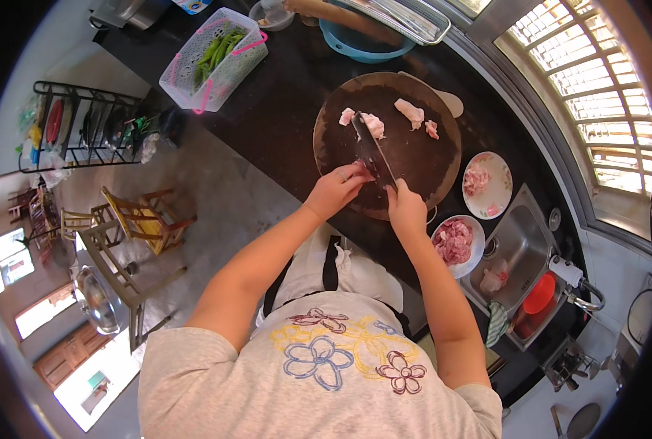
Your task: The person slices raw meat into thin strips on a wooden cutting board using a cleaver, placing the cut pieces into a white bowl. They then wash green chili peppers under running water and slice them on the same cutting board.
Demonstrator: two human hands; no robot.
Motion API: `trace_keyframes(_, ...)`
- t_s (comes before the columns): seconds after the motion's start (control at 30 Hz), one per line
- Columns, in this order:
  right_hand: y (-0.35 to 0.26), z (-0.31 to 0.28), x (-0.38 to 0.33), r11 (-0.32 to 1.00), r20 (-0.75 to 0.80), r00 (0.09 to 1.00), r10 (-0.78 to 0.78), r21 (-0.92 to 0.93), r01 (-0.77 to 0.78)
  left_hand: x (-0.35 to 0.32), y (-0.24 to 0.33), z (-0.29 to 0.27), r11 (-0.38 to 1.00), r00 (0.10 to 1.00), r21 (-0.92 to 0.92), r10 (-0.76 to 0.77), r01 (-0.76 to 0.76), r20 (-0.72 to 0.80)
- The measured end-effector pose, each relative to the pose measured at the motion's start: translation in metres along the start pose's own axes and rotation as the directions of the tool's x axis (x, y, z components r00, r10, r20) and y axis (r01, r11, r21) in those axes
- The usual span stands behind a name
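The right hand [406, 211] is gripping the handle of a cleaver [373, 150], fingers wrapped tight. The left hand [335, 189] is pinching a small piece of raw meat [360, 169] against the round wooden chopping board [421, 157], just beside the blade. More meat pieces [373, 124] are lying farther up the board.

The right hand [405, 208] holds a big knife [373, 150] on the round board [428, 157]. The left hand [337, 189] presses down on the meat [360, 170].

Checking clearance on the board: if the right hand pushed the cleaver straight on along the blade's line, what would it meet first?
The right hand points its cleaver up the round chopping board. First in line looks to be the pale meat pieces at the blade's tip, though depth is unclear.
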State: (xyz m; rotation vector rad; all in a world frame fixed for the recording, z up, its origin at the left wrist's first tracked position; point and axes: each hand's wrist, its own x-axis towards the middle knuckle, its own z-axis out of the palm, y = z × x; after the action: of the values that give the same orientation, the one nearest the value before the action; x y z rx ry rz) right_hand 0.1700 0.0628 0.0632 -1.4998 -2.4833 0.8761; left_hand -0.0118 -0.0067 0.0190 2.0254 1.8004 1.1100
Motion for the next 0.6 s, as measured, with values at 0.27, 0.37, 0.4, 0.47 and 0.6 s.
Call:
trace_keyframes(0.27, -0.007, 0.004, -0.017, 0.991, -0.028, 0.997, -0.076, -0.111, 0.072, -0.009, 0.001, -0.001, 0.998, 0.998, 0.046, 0.029, -0.032, 0.059)
trace_keyframes(0.37, -0.005, 0.010, -0.014, 0.979, -0.050, 0.992, -0.118, -0.175, 0.107, -0.005, -0.001, 0.003, 0.999, 0.997, 0.038, -0.027, 0.024, 0.072)
trace_keyframes(0.4, -0.003, 0.011, -0.014, 0.973, -0.059, 0.990, -0.130, -0.198, 0.116, -0.003, -0.001, 0.004, 0.999, 0.997, 0.033, -0.033, 0.031, 0.072)
trace_keyframes(0.47, 0.003, 0.010, -0.014, 0.969, -0.053, 0.991, -0.122, -0.221, 0.108, 0.001, -0.003, 0.006, 0.999, 0.996, 0.021, -0.044, 0.043, 0.073)
trace_keyframes(0.6, 0.013, 0.008, -0.015, 0.951, -0.034, 0.991, -0.127, -0.289, 0.111, 0.005, -0.007, 0.011, 1.000, 0.997, 0.026, -0.006, 0.004, 0.082)
